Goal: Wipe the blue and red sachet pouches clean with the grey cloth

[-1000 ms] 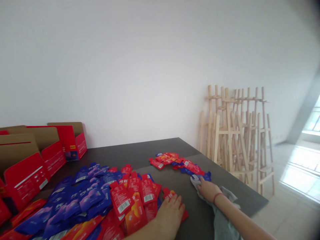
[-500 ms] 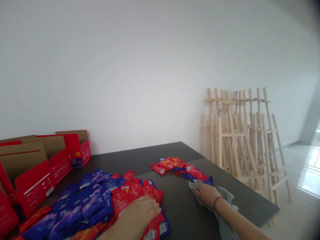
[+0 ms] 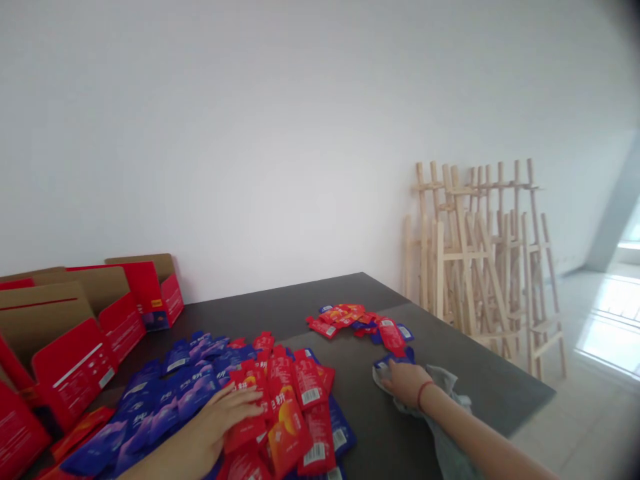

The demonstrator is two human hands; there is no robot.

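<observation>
A pale wall (image 3: 280, 133) fills most of the view, and the dark desk (image 3: 380, 413) runs along it. Several wooden easels (image 3: 465, 255) stand beyond the desk's right edge, overlapping too much to count. At least four open red boxes (image 3: 75, 367) with brown insides line the left side of the desk; more may be hidden. Beside them, toward the near edge, lies a large heap, its blue pouches (image 3: 170, 400) mostly on the left and its red pouches (image 3: 285, 413) mostly on the right; they overlap too heavily for an exact count. A smaller group of mixed pouches (image 3: 345, 315), roughly ten, curves from near the far right corner down toward the right hand.

One grey cloth (image 3: 445, 380) lies near the right edge. There are two hands: the left hand (image 3: 225, 413) rests on the heap where blue meets red, its fingers extended and slightly apart; the right hand (image 3: 407, 383) is closed over the cloth, its fingers at a blue pouch (image 3: 395, 357) ending the small group. A thin red band (image 3: 424, 393) circles the right wrist.

Compared with the earlier frame, the left hand is farther left, exposing red pouches it covered. The small group's lower end is looser, with one red pouch angled out.
</observation>
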